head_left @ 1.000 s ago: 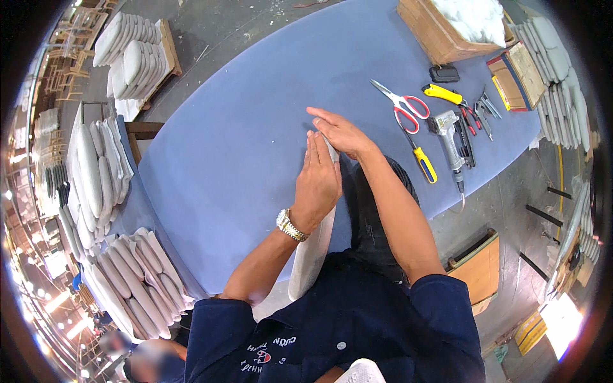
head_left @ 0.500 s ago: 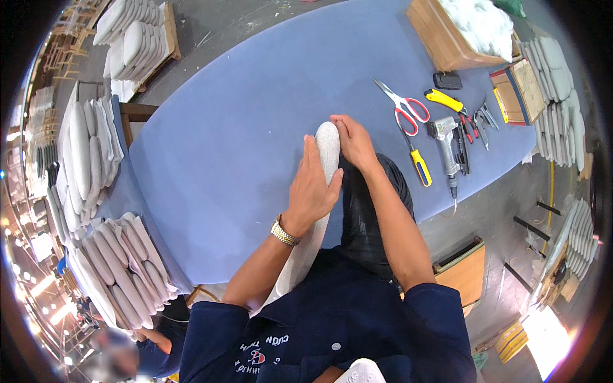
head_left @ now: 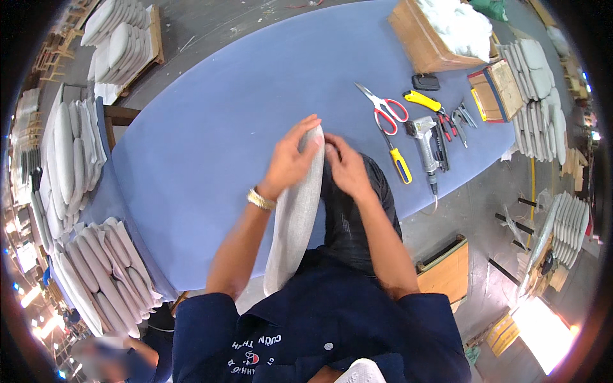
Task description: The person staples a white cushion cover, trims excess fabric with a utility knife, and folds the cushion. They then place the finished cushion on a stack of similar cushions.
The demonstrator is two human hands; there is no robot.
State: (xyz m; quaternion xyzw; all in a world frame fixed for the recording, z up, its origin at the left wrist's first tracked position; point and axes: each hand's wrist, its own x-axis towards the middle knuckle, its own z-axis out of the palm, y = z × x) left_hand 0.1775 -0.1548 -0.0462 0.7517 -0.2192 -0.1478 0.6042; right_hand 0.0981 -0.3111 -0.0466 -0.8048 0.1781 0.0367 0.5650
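A long seat pad (head_left: 295,220) covered in light grey fabric is held tilted on its edge in front of me, its near end against my shirt. My left hand (head_left: 292,158) grips it near the far end, the thumb on the face toward me and the fingers over the far edge. On the pad's right side, my right hand (head_left: 348,169) has its curled fingers pressed against the edge close to the same end. A gold-coloured watch (head_left: 260,199) is on my left wrist. The pad's left face is hidden.
On the blue-covered table (head_left: 211,134) lie scissors (head_left: 386,110), a yellow screwdriver (head_left: 400,166), a yellow cutter (head_left: 421,99), a staple gun (head_left: 424,143) and pliers (head_left: 444,124). A carton of white stuffing (head_left: 421,48) stands behind. Stacked grey pads (head_left: 108,274) are at left; a person (head_left: 150,351) is lower left.
The pad has turned so that more of its broad face shows. My left hand has slid toward its far end, and my right hand has come slightly nearer with fingers more curled.
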